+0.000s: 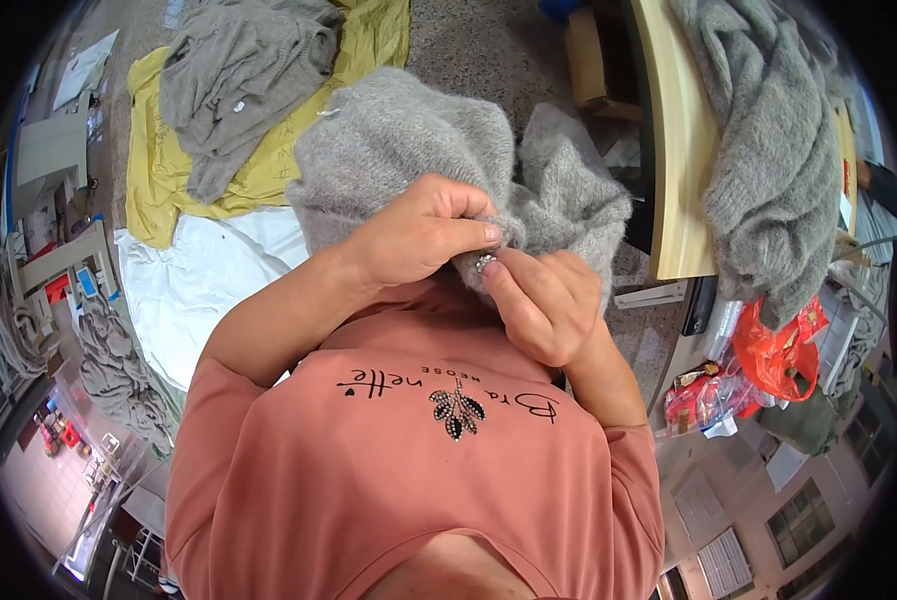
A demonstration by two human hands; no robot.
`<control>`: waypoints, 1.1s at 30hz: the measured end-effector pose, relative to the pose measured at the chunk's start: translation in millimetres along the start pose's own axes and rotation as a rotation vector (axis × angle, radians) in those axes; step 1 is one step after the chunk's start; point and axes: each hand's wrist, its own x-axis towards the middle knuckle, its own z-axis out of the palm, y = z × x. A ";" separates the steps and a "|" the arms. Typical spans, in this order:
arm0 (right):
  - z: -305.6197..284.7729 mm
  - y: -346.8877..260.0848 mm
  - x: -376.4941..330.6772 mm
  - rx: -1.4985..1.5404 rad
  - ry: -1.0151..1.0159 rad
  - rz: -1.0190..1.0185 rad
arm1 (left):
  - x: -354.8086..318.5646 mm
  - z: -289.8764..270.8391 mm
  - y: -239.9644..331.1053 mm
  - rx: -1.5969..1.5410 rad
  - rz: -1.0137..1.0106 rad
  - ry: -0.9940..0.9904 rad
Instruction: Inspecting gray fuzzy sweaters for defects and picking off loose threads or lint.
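Note:
A fuzzy grey knit garment (399, 130) lies bunched over my lap, and a narrower fold of it spreads to the right. My left hand (424, 238) pinches the knit, its thumb and forefinger pressed together at the near edge. Close beside it, my right hand (547, 300) is closed on the same edge with the fingers curled. Between the two sets of fingertips sits a small shiny silvery piece (485, 263); whether it is a button or a ring I cannot tell. Whatever else the fingertips hold is too small to make out.
Another grey knit (249, 75) lies on a yellow sheet (154, 180) at the far left, with white plastic (209, 290) nearer. On the right, a grey knit (774, 150) hangs over a wooden tabletop (684, 190), above a red plastic bag (784, 350).

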 end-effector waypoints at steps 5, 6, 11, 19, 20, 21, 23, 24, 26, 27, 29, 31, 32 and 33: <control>5.4 2.0 -1.8 -0.036 -0.130 0.054 | -2.1 -2.8 -0.2 0.013 0.000 0.067; 5.7 2.1 -1.9 -0.036 -0.133 0.055 | -2.8 -3.1 0.0 0.008 -0.007 0.084; 10.4 3.1 -3.2 0.007 -0.135 0.142 | -4.0 -8.0 -10.8 0.074 0.077 0.118; 19.4 11.2 6.5 0.186 -0.101 0.271 | -8.0 -16.2 -12.1 0.084 0.186 0.098; 19.9 11.9 6.3 0.269 -0.113 0.326 | -7.7 -14.9 -12.7 0.076 0.153 0.137; 19.8 12.2 5.1 0.267 -0.114 0.327 | -7.5 -14.0 -13.1 0.067 0.120 0.177; 19.8 13.3 0.9 0.271 -0.142 0.324 | -7.8 -13.4 -13.1 0.079 0.128 0.184; 20.0 12.9 -1.3 0.271 -0.142 0.323 | -8.1 -13.2 -13.2 0.091 0.136 0.194; 20.6 11.3 -5.6 0.197 -0.138 0.287 | -7.5 -12.5 -14.5 0.130 0.142 0.202; 21.8 11.1 -7.2 0.198 -0.138 0.286 | -7.3 -12.2 -15.5 0.169 0.147 0.210; 23.9 10.4 -9.6 0.193 -0.149 0.291 | -7.8 -11.9 -19.4 0.277 0.184 0.238; 23.8 10.2 -8.6 0.238 -0.126 0.322 | -9.2 -9.7 -20.6 0.386 0.220 0.266; 23.7 10.0 -7.8 0.282 -0.103 0.352 | -10.0 -7.3 -19.2 0.465 0.256 0.292; 24.3 10.1 -8.7 0.283 -0.103 0.352 | -10.1 -5.7 -18.4 0.544 0.292 0.319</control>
